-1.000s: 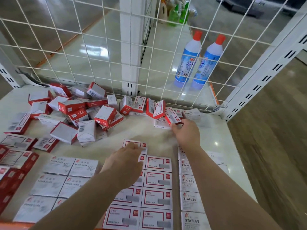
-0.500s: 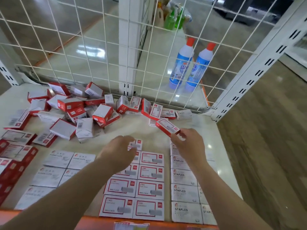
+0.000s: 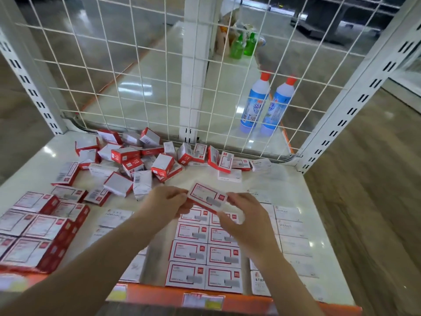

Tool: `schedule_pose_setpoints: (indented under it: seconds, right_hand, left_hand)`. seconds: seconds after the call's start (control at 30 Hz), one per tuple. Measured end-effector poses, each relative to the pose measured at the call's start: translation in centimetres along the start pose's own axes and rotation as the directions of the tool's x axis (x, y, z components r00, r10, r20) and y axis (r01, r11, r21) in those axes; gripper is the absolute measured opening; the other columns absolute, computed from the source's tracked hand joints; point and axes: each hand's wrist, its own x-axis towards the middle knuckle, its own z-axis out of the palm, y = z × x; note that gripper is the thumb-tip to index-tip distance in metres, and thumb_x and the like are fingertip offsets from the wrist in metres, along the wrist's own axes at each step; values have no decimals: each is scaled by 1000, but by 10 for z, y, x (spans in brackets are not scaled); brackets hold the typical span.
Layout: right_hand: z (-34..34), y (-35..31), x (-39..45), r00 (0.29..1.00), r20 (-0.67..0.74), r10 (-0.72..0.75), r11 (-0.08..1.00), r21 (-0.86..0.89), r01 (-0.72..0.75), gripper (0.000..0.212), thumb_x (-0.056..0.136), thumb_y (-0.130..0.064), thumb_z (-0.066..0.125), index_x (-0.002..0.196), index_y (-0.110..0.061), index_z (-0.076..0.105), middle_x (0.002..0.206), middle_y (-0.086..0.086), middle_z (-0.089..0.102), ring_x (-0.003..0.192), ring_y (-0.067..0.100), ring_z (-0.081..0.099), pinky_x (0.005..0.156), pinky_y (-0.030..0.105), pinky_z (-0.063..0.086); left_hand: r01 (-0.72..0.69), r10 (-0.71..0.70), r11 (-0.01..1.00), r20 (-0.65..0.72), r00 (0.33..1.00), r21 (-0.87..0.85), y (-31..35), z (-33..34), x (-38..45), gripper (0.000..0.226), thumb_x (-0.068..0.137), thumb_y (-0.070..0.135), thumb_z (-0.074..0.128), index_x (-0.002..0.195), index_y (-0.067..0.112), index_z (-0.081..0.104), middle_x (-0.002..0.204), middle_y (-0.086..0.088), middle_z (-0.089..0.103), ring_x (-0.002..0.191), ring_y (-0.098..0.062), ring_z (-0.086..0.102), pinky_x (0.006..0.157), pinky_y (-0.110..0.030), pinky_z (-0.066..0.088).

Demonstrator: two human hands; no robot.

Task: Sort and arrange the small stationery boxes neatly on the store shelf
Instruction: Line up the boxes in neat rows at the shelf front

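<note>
The left hand [image 3: 167, 202] and the right hand [image 3: 245, 215] pinch 1 small box [image 3: 208, 198] by its ends, above the neat rows of boxes [image 3: 206, 252] on the shelf [image 3: 319, 224].

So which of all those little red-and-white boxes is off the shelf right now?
The box pinched between the left hand and right hand, held above the neat rows; every other box lies on the shelf.

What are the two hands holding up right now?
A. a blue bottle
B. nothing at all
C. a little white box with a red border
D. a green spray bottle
C: the left hand and the right hand each pinch one end of a little white box with a red border, lifted above the tidy rows on the shelf; the blue bottles stand behind the wire grid.
</note>
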Motion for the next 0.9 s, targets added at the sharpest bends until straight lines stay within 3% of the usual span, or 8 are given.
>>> schedule_pose_setpoints:
  seconds: [0.07,0.13,0.2,0.33,0.47,0.53,0.7,0.9]
  right_hand:
    - [3,-2,-4,998,53,33,996,83,-37,43,86,-24,61,127,-29,51,104,-22,50,93,-11,49,83,1,36]
    - [4,-4,-7,992,105,65,987,139,-80,48,88,-17,59,133,-28,46,110,-17,56,101,-6,53,97,14,42]
    - [6,-4,-8,992,105,69,984,155,-85,49,89,-12,57,134,-27,44,108,-15,58,104,1,56,100,20,42]
    - [9,-1,-9,995,66,77,980,180,-88,44,88,-10,58,128,-27,50,105,-17,59,97,-3,56,94,11,43]
    - [12,1,-9,995,61,83,982,167,-92,39,86,-23,62,122,-31,50,105,-22,54,93,-6,54,76,-3,37]
    - [14,2,-11,993,74,93,982,158,-103,36,87,-27,62,119,-35,48,105,-24,53,93,-5,54,78,-1,38]
    - [16,4,-14,988,95,124,982,132,-136,44,84,-24,65,116,-43,42,109,-23,51,103,-1,54,97,20,44]
    - [18,6,-15,985,89,145,977,144,-157,40,84,-25,65,109,-43,40,101,-26,50,91,-4,55,83,7,43]
  left_hand:
    - [17,-17,1000,13,1000,0,-4,-5,-6,24,93,6,51,77,20,62,77,4,68,73,-8,64,61,-15,49]
    - [34,-34,999,16,999,20,-9,-10,-9,23,91,6,53,76,19,63,73,6,69,70,-7,65,57,-13,49]
    - [46,-46,999,25,999,16,-13,-12,-11,19,90,7,55,78,17,65,74,5,70,71,-7,67,57,-12,50]
    - [60,-61,998,61,996,12,-13,-9,-15,13,91,9,55,86,14,66,81,3,70,76,-9,67,62,-14,51]
    - [65,-64,998,79,995,-2,-14,-5,-15,15,91,10,54,81,15,65,83,1,70,79,-13,67,77,-23,54]
    - [77,-75,997,80,994,-25,-15,-3,-15,15,91,10,54,80,15,64,83,0,71,80,-15,68,81,-27,54]
    - [101,-95,992,85,992,-77,-19,0,-14,15,92,12,54,82,12,65,85,-3,72,82,-18,69,82,-31,55]
    - [108,-101,990,82,992,-87,-21,3,-9,14,92,15,54,85,13,65,87,-5,72,86,-21,69,86,-35,54]
